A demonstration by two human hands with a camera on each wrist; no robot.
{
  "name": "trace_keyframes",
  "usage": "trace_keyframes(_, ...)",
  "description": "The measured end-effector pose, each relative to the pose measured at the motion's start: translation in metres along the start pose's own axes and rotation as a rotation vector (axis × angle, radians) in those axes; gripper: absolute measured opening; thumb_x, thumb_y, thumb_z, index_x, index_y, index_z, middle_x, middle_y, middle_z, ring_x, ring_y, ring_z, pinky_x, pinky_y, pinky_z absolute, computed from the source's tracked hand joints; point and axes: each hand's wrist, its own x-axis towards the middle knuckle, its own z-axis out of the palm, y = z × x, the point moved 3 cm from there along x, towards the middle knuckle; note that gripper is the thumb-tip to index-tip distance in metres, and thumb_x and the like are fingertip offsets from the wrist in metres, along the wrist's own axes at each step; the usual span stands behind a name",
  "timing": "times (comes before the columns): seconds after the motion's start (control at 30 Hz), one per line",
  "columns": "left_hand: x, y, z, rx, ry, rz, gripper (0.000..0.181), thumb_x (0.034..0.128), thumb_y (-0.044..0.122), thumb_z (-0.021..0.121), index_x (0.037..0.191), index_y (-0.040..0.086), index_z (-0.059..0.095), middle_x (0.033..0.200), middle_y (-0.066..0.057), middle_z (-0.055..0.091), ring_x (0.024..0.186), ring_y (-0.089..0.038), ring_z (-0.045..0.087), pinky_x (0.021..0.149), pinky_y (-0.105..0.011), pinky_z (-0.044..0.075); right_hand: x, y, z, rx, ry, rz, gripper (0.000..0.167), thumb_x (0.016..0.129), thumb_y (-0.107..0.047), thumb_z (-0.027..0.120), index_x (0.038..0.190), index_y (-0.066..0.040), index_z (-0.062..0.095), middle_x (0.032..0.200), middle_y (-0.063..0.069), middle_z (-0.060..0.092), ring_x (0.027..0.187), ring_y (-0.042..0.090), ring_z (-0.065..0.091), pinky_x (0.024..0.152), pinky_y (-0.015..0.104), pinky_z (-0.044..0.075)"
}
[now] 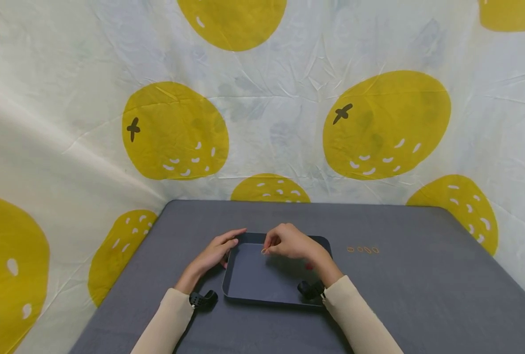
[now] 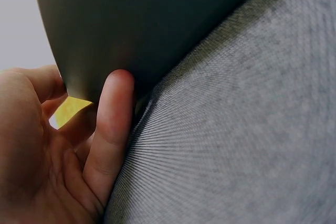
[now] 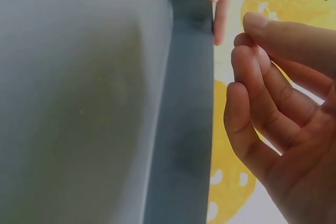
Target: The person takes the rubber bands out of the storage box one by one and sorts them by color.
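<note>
A shallow dark tray (image 1: 249, 290) lies on the table in the head view. My left hand (image 1: 218, 251) grips its far left corner, with the thumb by the rim and one finger (image 2: 116, 103) against the outer wall in the left wrist view. Over the tray's inside, my right hand (image 1: 291, 242) pinches a small tan loop (image 1: 264, 251), which looks like a rubber band, between thumb and fingertips. In the right wrist view, the right hand (image 3: 283, 93) has its fingers bent together beside the tray wall (image 3: 181, 108); the loop cannot be made out there.
Several similar orange-tan loops (image 1: 367, 250) lie in a row on the grey table (image 1: 404, 295), right of the tray. A white cloth (image 1: 280, 128) with yellow fruit prints hangs behind the table and along its sides. Black wrist cameras (image 1: 205, 300) sit at both cuffs.
</note>
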Motion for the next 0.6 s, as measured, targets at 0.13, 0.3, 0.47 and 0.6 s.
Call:
trace_keyframes(0.13,0.0,-0.001,0.0,-0.002,-0.006,0.004,0.045,0.1122,0.031,0.045,0.157,0.03,0.047,0.079,-0.005,0.048,0.055,-0.014,0.046,0.051,-0.033,0.055,-0.004,-0.001,-0.004,0.007,0.014,-0.003,0.007,0.095,-0.016,0.075,0.09,-0.014,0.079,0.089,-0.004,0.078,0.079,0.015,0.072,0.069,0.026,0.055)
trace_keyframes(0.3,0.001,-0.002,0.001,-0.006,-0.002,0.0,0.044,0.112,0.03,0.046,0.156,0.031,0.047,0.078,-0.005,0.048,0.054,-0.014,0.046,0.05,-0.032,0.054,-0.01,-0.005,-0.012,0.015,0.029,0.006,0.007,0.095,-0.019,0.077,0.09,-0.015,0.078,0.091,0.0,0.078,0.078,0.015,0.07,0.069,0.025,0.055)
trace_keyframes(0.47,0.0,-0.001,0.001,-0.008,-0.01,0.011,0.046,0.1116,0.031,0.047,0.158,0.026,0.046,0.084,-0.007,0.051,0.055,-0.014,0.049,0.049,-0.031,0.054,-0.017,-0.007,-0.02,0.015,0.044,-0.002,0.006,0.094,-0.018,0.077,0.089,-0.015,0.077,0.093,0.008,0.079,0.08,0.021,0.072,0.069,0.024,0.055)
trace_keyframes(0.6,-0.001,0.0,0.001,-0.006,-0.011,0.016,0.046,0.1115,0.031,0.047,0.157,0.027,0.046,0.078,-0.005,0.05,0.056,-0.014,0.051,0.05,-0.031,0.055,-0.023,-0.005,-0.026,-0.004,0.056,-0.007,0.006,0.093,-0.018,0.078,0.089,-0.013,0.077,0.09,0.003,0.078,0.077,0.012,0.069,0.068,0.024,0.054)
